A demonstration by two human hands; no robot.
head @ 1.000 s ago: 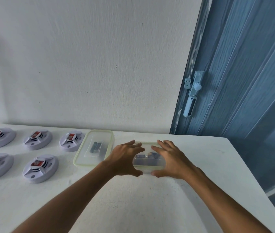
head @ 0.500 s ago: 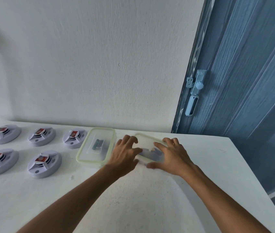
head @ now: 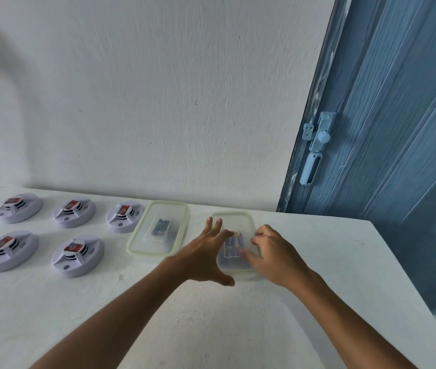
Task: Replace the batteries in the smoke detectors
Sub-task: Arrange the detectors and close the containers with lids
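Note:
Several white smoke detectors [head: 78, 255] with red-labelled batteries on top lie in two rows at the left of the white table [head: 158, 315]. Two clear lidded containers stand beside them. The left container [head: 142, 235] holds dark batteries [head: 161, 226]. The right container [head: 234, 217] holds blue batteries [head: 234, 242] and sits flat between my hands. My left hand [head: 206, 255] is spread with straight fingers against the container's left side. My right hand [head: 272, 251] grips its right edge, fingers curled over the rim and thumb lying on the lid.
A white wall rises behind the table. A blue door [head: 398, 129] with a pale latch [head: 318, 145] stands at the right, just past the table's back corner. The table's right edge [head: 411, 288] runs diagonally toward me.
The right container was tilted up between both hands; it now lies flat on the table. My left hand has let go and spread its fingers. My right hand stays on the container.

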